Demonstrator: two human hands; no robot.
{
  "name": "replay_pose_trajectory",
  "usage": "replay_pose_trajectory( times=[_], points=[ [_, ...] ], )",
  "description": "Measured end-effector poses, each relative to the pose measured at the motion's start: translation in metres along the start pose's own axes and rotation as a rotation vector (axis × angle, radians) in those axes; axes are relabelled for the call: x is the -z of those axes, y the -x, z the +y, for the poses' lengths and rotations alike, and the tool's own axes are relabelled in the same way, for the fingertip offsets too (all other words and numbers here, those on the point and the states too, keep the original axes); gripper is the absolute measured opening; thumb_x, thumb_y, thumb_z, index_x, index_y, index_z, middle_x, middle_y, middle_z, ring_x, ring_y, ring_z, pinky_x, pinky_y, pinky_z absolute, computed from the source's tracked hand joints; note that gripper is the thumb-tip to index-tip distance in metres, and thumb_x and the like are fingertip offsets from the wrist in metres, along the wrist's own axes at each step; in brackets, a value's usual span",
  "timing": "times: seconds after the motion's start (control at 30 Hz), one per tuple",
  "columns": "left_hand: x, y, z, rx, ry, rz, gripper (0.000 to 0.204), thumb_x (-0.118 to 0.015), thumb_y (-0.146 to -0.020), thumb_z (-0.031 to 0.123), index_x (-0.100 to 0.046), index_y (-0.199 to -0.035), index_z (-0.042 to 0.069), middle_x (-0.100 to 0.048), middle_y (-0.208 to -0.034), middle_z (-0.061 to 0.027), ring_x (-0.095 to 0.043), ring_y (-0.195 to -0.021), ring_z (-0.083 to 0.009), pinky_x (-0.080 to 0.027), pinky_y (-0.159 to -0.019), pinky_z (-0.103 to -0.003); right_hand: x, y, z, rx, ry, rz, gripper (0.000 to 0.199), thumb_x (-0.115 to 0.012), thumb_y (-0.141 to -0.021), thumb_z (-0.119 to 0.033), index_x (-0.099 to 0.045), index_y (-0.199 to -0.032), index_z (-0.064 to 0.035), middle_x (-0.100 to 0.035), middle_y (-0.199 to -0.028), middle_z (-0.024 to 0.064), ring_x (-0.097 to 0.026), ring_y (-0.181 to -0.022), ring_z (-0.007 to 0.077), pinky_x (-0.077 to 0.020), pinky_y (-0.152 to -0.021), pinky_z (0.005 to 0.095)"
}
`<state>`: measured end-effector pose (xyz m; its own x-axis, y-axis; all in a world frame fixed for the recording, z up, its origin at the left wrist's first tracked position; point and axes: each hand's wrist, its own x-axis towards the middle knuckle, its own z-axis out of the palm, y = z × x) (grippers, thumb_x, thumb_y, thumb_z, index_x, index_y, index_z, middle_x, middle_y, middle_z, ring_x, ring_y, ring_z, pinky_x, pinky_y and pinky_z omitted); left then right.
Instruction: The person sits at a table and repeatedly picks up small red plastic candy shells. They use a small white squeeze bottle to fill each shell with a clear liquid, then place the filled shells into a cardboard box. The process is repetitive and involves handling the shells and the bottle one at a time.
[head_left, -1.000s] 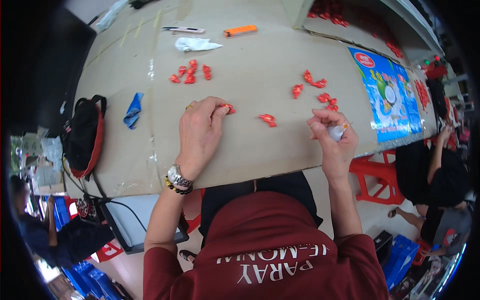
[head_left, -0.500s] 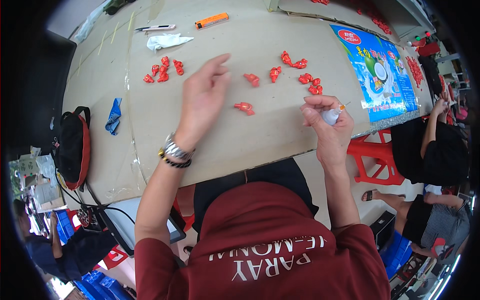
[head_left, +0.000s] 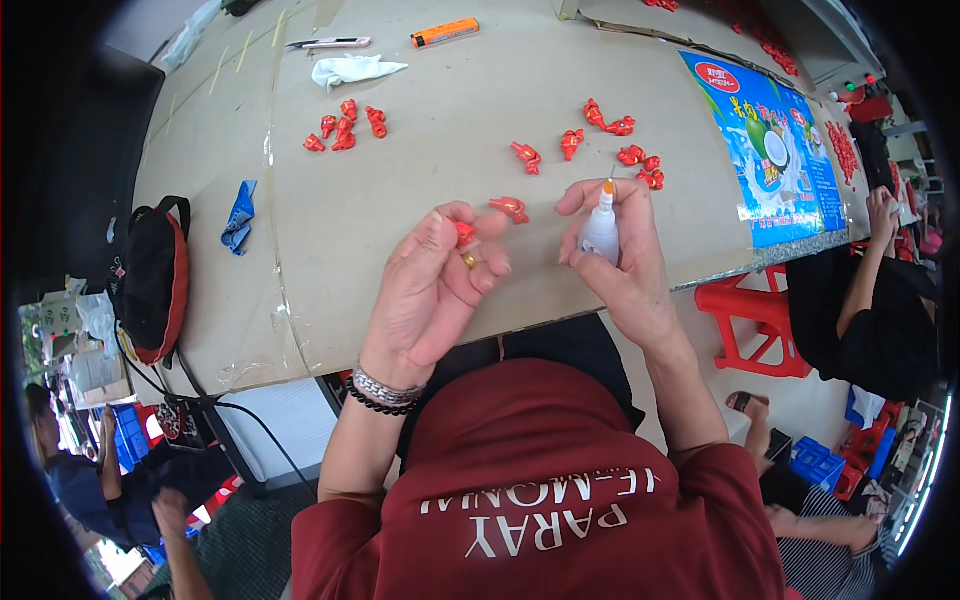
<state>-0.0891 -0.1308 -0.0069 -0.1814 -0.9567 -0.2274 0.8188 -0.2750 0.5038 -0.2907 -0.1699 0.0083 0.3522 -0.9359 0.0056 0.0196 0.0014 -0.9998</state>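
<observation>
My left hand (head_left: 435, 280) is turned palm up over the table's near part, with a small red figure (head_left: 465, 233) pinched between its thumb and fingers. The fingers partly cover the figure. Beside it, my right hand (head_left: 625, 265) wraps round a small white squeeze bottle (head_left: 600, 235) with an orange tip and a thin needle pointing up and away. Just beyond the left fingertips lies one loose red figure (head_left: 511, 208). Farther off are another red figure (head_left: 526, 157) and a small group (head_left: 640, 160) beyond the right hand.
Several red figures (head_left: 343, 135) cluster at left. Behind them lie a white cloth (head_left: 355, 70), a craft knife (head_left: 330, 43) and an orange box (head_left: 445, 32). A blue scrap (head_left: 238, 218) and a black pouch (head_left: 155, 285) sit left; a blue printed sheet (head_left: 765, 150) lies right.
My left hand has drawn back toward me and turned palm up, a red figure now showing in its fingers. My right hand has moved left, bringing the bottle upright. The view has shifted slightly.
</observation>
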Motion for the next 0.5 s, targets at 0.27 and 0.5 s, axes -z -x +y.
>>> replay_pose_trajectory(
  times=[0.27, 0.5],
  points=[
    [0.013, 0.000, -0.012, 0.005, 0.248, 0.007, 0.025, -0.059, -0.093, 0.034, -0.060, -0.103, 0.011, -0.060, -0.086, 0.0020, -0.048, -0.067, -0.0121, -0.037, -0.056, -0.024, 0.006, 0.000, -0.003, 0.241, 0.410, -0.045, 0.031, -0.063, -0.087, -0.008, -0.048, -0.114, -0.0039, -0.045, -0.114, 0.0075, -0.060, -0.089, 0.0153, -0.0489, -0.075, 0.0284],
    [0.012, 0.004, -0.011, -0.007, 0.115, 0.025, 0.023, -0.058, -0.094, 0.033, -0.060, -0.100, 0.011, -0.058, -0.080, 0.0020, -0.047, -0.064, -0.0115, -0.036, -0.055, -0.024, -0.014, 0.009, -0.005, 0.152, 0.060, 0.219, 0.033, -0.075, -0.072, 0.000, -0.060, -0.101, 0.0006, -0.060, -0.097, 0.0076, -0.060, -0.081, 0.0151, -0.0471, -0.070, 0.0239]
  ],
)
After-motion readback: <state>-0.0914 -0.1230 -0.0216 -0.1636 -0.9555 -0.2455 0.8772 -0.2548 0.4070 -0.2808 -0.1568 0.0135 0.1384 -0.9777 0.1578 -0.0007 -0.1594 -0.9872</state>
